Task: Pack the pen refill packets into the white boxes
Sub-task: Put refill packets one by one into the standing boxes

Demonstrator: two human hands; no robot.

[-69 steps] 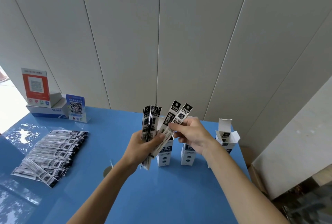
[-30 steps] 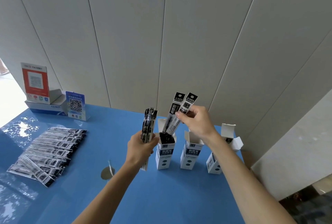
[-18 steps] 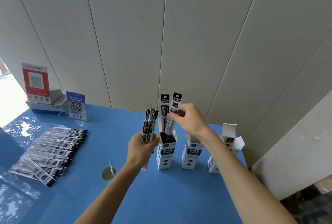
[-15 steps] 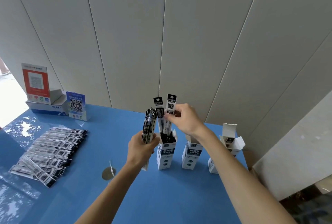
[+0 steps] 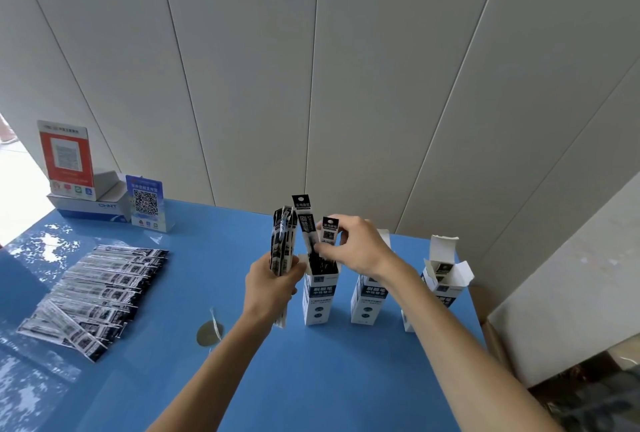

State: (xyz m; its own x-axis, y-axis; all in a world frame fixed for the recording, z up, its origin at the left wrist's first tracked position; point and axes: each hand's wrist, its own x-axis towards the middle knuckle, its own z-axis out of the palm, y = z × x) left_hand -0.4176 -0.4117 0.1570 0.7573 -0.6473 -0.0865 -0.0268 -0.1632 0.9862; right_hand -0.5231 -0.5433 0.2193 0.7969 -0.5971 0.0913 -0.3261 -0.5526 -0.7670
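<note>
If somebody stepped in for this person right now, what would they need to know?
Left hand grips a bundle of refill packets upright.
Right hand pinches two packets, partly lowered into the leftmost white box, which already holds packets.
Middle box and right box stand open; the right one shows a packet inside.
Left: push these two down, pack the bundle, then the pile on the blue table.

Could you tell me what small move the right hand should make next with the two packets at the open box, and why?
Probably push down. The right hand pinches two refill packets whose lower ends already sit in the leftmost white box, one sticking up higher. Sliding both fully in frees that grip to draw more from the bundle in the left hand.
</note>
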